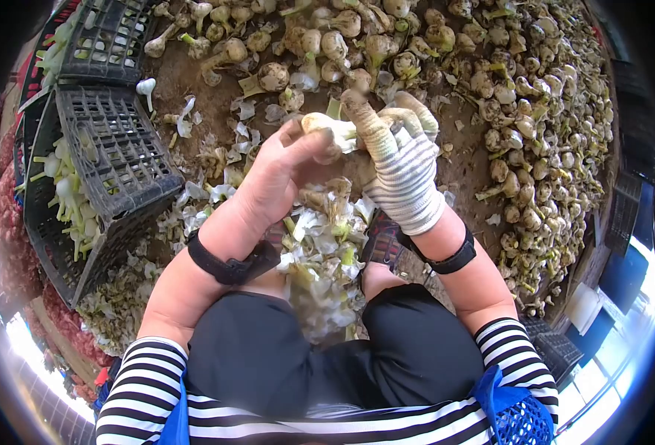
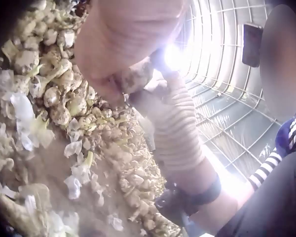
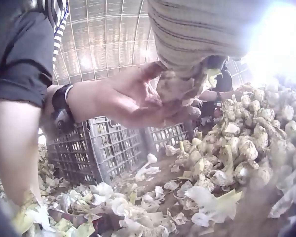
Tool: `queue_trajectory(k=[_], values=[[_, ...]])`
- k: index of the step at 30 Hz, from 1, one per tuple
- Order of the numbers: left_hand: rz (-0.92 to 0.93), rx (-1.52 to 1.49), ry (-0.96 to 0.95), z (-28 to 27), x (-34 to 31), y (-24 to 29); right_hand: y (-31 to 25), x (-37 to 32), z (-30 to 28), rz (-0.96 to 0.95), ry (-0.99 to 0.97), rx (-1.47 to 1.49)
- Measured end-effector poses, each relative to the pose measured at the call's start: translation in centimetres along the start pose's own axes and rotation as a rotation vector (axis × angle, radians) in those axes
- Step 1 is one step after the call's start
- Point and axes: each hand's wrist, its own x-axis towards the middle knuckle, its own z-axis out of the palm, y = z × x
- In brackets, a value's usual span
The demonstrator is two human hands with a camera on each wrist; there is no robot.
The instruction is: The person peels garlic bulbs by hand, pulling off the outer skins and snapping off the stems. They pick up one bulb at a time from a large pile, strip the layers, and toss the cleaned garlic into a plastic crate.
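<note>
A garlic bulb (image 1: 317,123) is held between both hands above a heap of loose peelings (image 1: 324,252). The bare left hand (image 1: 287,159) grips the bulb with thumb and fingers; in the right wrist view this hand (image 3: 133,98) has its fingers round the bulb (image 3: 172,88). The right hand (image 1: 409,159), in a striped knitted glove, pinches the stem side of the same bulb. In the left wrist view the gloved hand (image 2: 175,123) meets the bulb (image 2: 137,78) from the other side.
Black crates (image 1: 123,152) with trimmed white bulbs (image 1: 68,194) stand at the left. Piled unpeeled garlic (image 1: 550,148) covers the ground at the right and ahead. Shed skins (image 1: 186,119) lie on the brown ground between. Red net sacks (image 1: 12,237) lie at far left.
</note>
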Motion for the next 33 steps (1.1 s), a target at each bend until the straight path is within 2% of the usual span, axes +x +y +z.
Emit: queue_trajectory(k=[1,3,6,8,10,15,17,18,20,21,23,24,25,27,28,29,32,33], values=[[-0.096,-0.157,-0.004,-0.1,0.1,0.0,-0.1,0.2,-0.1,0.017,0.028,0.012],[-0.082,-0.136,-0.006,-0.3,0.0,0.0,0.4,0.0,0.4,0.007,0.056,0.02],[-0.018,0.04,-0.035,-0.4,-0.3,0.1,1.0,0.2,0.7,-0.09,0.107,0.05],[0.226,0.407,-0.022,0.6,-0.8,0.5,0.5,0.3,0.4,-0.07,0.032,0.034],[0.241,0.429,-0.03,0.3,-0.7,0.1,0.3,0.2,0.2,-0.028,-0.093,0.01],[0.307,0.405,-0.006,0.4,-0.8,-0.3,0.2,-0.3,0.5,-0.024,-0.066,-0.012],[-0.008,0.261,0.075,0.1,-0.7,0.6,0.0,-0.2,0.4,-0.038,-0.051,-0.028],[-0.006,0.26,0.075,-0.1,-0.6,0.5,-0.2,-0.1,0.3,-0.055,-0.016,-0.04],[-0.219,-0.138,0.038,-0.7,-0.3,0.2,-0.2,0.2,0.3,-0.08,0.059,-0.061],[-0.217,-0.139,0.036,-0.4,-0.4,0.1,0.0,0.2,0.5,-0.083,0.06,-0.062],[-0.141,-0.225,0.03,0.4,-0.6,0.0,0.5,0.2,0.9,0.127,0.1,0.297],[-0.036,-0.144,-0.043,0.3,-0.4,-0.2,-1.0,0.0,1.0,0.408,0.203,0.721],[-0.032,-0.146,-0.044,0.3,-0.2,-0.7,-1.8,0.3,-0.9,0.917,0.03,1.5],[0.321,0.226,0.036,0.7,-0.1,-1.9,-1.4,0.2,1.5,1.204,0.119,1.784],[0.345,0.286,0.036,0.9,-0.1,-1.9,-1.9,-0.2,1.6,1.155,0.018,1.684],[0.345,0.286,0.035,1.1,-0.1,-2.0,-2.1,-0.3,2.1,1.208,0.036,1.628],[0.374,0.337,0.071,1.4,-0.2,-2.3,-2.0,-0.2,1.2,1.173,0.053,1.516],[0.268,0.193,0.023,1.2,-0.1,-2.1,-1.9,-0.4,1.2,1.158,0.062,1.489]])
